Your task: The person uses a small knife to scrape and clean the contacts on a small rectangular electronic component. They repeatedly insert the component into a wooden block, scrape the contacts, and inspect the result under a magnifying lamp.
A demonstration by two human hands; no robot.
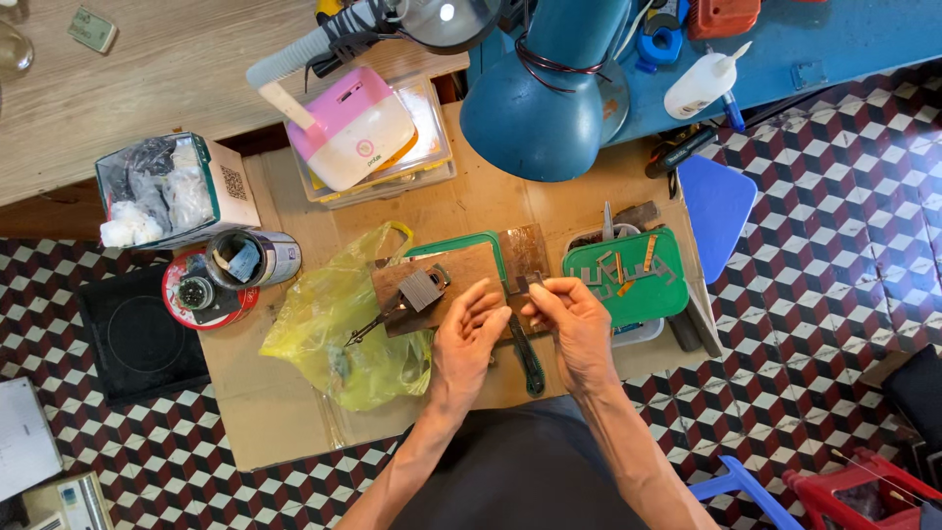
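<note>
My left hand (467, 334) rests over the edge of a brown wooden board (461, 270), fingers loosely curled, nothing clearly in it. My right hand (574, 319) pinches a small grey metal piece (535, 282) between thumb and fingertips, just above the board. On the board lies a small grey ridged block (422, 290) beside thin dark tweezers (378, 322). A black-handled tool (528, 361) lies on the table between my hands.
A green lid (643, 299) holding several small metal strips sits to the right. A yellow plastic bag (339, 329) lies left. A blue desk lamp (545, 98), pink-and-white device (355, 128), round tins (231, 275), a box (172, 186) and glue bottle (702, 83) crowd the back.
</note>
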